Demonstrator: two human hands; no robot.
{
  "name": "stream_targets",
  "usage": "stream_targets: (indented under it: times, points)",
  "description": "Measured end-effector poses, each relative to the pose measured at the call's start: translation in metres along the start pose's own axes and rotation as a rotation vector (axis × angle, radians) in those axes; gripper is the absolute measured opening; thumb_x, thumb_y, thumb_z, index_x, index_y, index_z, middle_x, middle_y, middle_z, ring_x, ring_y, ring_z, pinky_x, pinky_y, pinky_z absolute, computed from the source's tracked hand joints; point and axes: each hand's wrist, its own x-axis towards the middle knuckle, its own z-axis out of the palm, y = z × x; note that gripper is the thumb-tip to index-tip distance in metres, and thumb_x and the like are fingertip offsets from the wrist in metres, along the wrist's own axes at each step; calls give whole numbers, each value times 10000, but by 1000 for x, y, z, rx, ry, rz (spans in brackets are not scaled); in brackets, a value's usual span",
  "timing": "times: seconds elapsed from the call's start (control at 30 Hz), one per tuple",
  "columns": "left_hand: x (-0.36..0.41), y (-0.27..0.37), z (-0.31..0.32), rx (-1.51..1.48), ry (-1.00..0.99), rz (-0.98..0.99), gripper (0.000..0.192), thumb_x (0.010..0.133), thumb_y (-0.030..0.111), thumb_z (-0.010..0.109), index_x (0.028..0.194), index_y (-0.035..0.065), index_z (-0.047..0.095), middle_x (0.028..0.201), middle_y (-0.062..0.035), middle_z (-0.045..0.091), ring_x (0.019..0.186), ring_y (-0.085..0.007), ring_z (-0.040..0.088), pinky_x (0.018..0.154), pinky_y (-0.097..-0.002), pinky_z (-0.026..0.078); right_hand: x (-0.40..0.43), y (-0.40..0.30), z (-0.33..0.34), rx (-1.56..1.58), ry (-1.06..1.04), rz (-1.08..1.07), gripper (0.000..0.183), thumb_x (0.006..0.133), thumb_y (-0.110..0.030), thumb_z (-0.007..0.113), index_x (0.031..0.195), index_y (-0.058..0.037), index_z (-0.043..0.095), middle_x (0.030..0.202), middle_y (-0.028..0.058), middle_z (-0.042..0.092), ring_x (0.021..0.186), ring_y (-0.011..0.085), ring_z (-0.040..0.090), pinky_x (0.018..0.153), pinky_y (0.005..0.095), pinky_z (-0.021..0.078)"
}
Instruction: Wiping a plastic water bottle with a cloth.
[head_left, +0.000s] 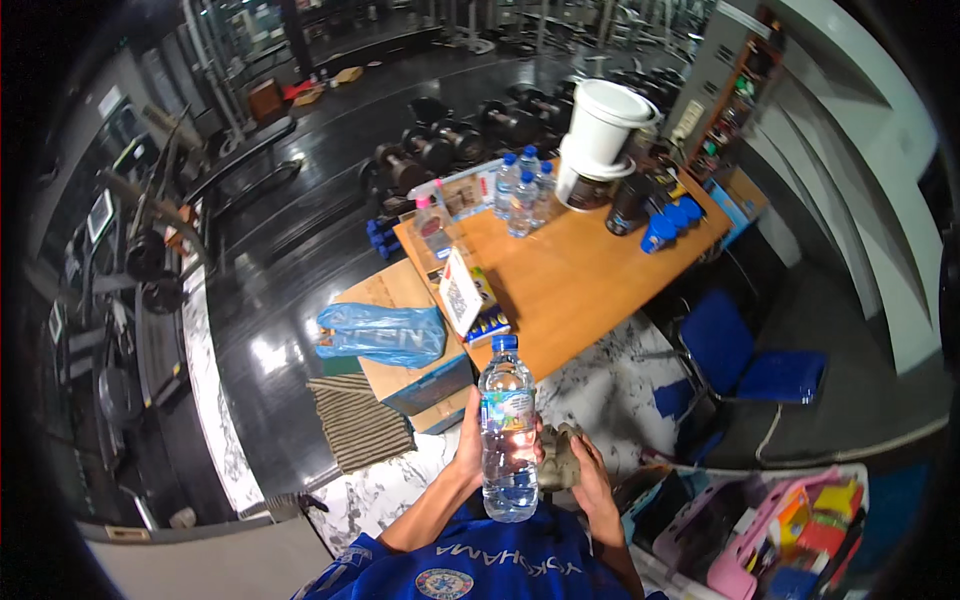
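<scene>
A clear plastic water bottle (510, 457) with a blue cap and printed label stands upright in front of my chest. My left hand (469, 442) is wrapped around it, with fingertips showing on its far side. Just right of the bottle, my right hand (592, 480) grips a crumpled greyish-brown cloth (558, 459). Part of that cloth is hidden behind the bottle. Beyond both hands is a wooden table (570, 277). Near its closest corner are a white card stand (459, 294) with a printed code and a yellow-and-blue box (489, 319).
Several capped water bottles (523, 196), stacked white buckets (604, 124) and blue containers (670, 223) stand on the table. Cardboard boxes (390, 296) with a blue plastic bag (382, 334) are at left. A blue chair (724, 349) and a filled bin (795, 517) are at right.
</scene>
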Motion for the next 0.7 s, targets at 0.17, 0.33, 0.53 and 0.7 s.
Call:
stream_targets:
  times: [0.17, 0.33, 0.53, 0.7]
  points:
    - [-8, -35, 1, 87, -95, -142, 869, 822, 800, 253, 1258, 77, 457, 905, -178, 596, 701, -349, 606, 654, -484, 490, -56, 7, -14, 111, 71, -81, 369, 961, -230, 536, 1266, -25, 505, 1188, 71, 581, 1069, 174, 566, 902, 321, 470]
    - [-15, -65, 10, 157, -128, -283, 845, 840, 775, 279, 1079, 3, 527, 881, -150, 594, 717, -303, 616, 704, -447, 524, -103, 34, -43, 280, 136, -184, 304, 997, -243, 435, 1213, -48, 523, 1121, 74, 619, 1001, 192, 603, 886, 334, 468]
    - [-11, -102, 16, 241, -198, -415, 842, 848, 764, 279, 1134, 9, 518, 971, -162, 607, 756, -310, 636, 733, -464, 534, -160, 54, -66, 370, 370, -242, 317, 992, -255, 451, 1242, -75, 526, 1168, 60, 606, 1046, 198, 599, 866, 357, 497]
    - [-6, -129, 23, 340, -198, -580, 860, 842, 775, 254, 1155, 17, 514, 979, -177, 602, 769, -336, 636, 723, -488, 527, -186, 76, -85, 518, 502, -364, 306, 975, -264, 500, 1197, -58, 544, 1102, 71, 612, 980, 200, 616, 818, 365, 516]
